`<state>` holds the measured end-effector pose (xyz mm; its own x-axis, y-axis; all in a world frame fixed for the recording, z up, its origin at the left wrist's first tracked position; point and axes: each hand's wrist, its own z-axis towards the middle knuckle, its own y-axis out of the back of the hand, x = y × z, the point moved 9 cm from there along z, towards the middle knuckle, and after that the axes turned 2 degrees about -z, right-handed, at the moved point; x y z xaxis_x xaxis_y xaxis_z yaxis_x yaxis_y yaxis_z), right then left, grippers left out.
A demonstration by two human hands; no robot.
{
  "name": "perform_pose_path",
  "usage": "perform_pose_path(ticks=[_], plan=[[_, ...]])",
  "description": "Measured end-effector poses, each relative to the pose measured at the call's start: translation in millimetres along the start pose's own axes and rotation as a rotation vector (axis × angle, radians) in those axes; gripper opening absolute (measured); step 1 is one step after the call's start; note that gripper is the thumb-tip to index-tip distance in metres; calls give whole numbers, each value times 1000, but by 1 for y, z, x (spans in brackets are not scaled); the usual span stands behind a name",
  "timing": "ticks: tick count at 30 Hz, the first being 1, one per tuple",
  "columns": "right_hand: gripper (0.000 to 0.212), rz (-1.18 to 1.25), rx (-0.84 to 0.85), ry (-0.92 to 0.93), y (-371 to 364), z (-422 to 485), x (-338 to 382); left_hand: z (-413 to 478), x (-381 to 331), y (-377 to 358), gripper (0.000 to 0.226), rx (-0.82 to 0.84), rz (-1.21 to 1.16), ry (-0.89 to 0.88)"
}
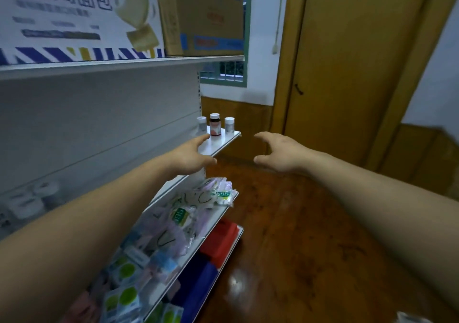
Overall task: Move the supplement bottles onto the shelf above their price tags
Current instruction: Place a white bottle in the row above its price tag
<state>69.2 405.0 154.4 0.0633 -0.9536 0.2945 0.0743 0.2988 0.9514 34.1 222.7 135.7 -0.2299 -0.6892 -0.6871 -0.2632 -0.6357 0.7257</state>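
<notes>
Evidently, 3 supplement bottles (pixel 215 124) are stood upright in a short row at the far end of the white shelf (pixel 224 141), close beside one another. An amber bottle (pixel 215 121) with a red label is flanked by 2 white ones, and the right white bottle (pixel 229 124) is set nearest the front corner. Nothing is held by either hand. The left hand (pixel 192 157) is stretched over the shelf with its fingers spread and slightly bent, the fingertips just short of the amber bottle and the thumb lower, near the shelf's front lip. The right hand (pixel 278 153) is held in the air beyond that lip, apart from the shelf, with fingers and thumb spread into a loose C. Such cupped shapes are judged to suit the round bodies of the bottles, so a reach for 1 bottle with each hand is likely being prepared. No price tags can be made out, since the shelf's front strip is seen edge-on and blurred; whether the bottles are already above their tags cannot be told. Because the right white bottle is placed so near the corner, it could be knocked off by a careless approach. Plastic-wrapped packets (pixel 198 206) are piled on the shelf below, and a cardboard carton (pixel 206 14) is stored on the top shelf.
</notes>
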Motion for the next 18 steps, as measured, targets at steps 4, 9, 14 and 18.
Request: perform_pose_path(ticks=[4,9,14,18], plan=[[71,-17,-7,-7,-7,60,-21,63,2,0,71,-13,-3,-15],[69,-32,9,-33,-7,142,-45,154,6,6,72,-18,-55,-57],[70,-48,11,-53,3,211,-76,237,1,5,72,21,-29,-72],[69,-67,29,-40,3,255,-108,293,-1,-1,71,22,-11,-71]])
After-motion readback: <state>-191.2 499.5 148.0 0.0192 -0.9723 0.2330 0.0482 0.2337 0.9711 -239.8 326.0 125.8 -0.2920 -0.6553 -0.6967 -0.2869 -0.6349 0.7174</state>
